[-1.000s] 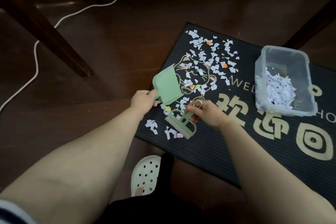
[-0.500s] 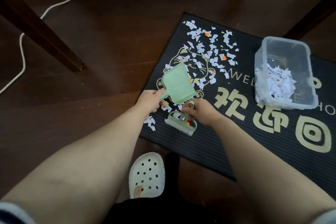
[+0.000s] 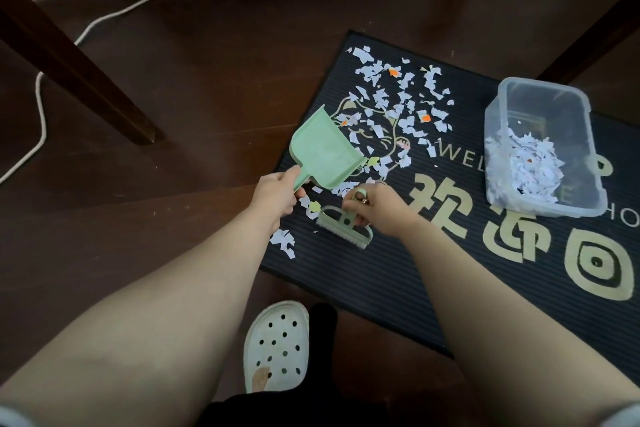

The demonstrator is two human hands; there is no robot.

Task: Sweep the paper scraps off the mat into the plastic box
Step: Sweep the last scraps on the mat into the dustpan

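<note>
Where the mat's left edge meets the floor, both hands are at work.

- Left hand (image 3: 277,196): fingers (image 3: 297,191) curled closed round the short handle of a pale green plastic dustpan (image 3: 325,152), a smooth flat scoop.
- Right hand (image 3: 377,210): fingers (image 3: 353,205) pinched shut on the looped handle of a matching green hand brush (image 3: 346,230), bristles down on the mat.
- Paper scraps (image 3: 398,104): small torn bits, mostly white, a few orange and yellow, strewn over the mat's left part.
- Mat (image 3: 381,274): dark, ribbed, gold lettering.
- Plastic box (image 3: 596,156): clear, rectangular, rounded corners. It stands on the mat at right, well apart from the hands, and holds a heap of white scraps.
- Floor (image 3: 190,97): dark glossy wood.
- Clog (image 3: 277,347): white, perforated.
</note>
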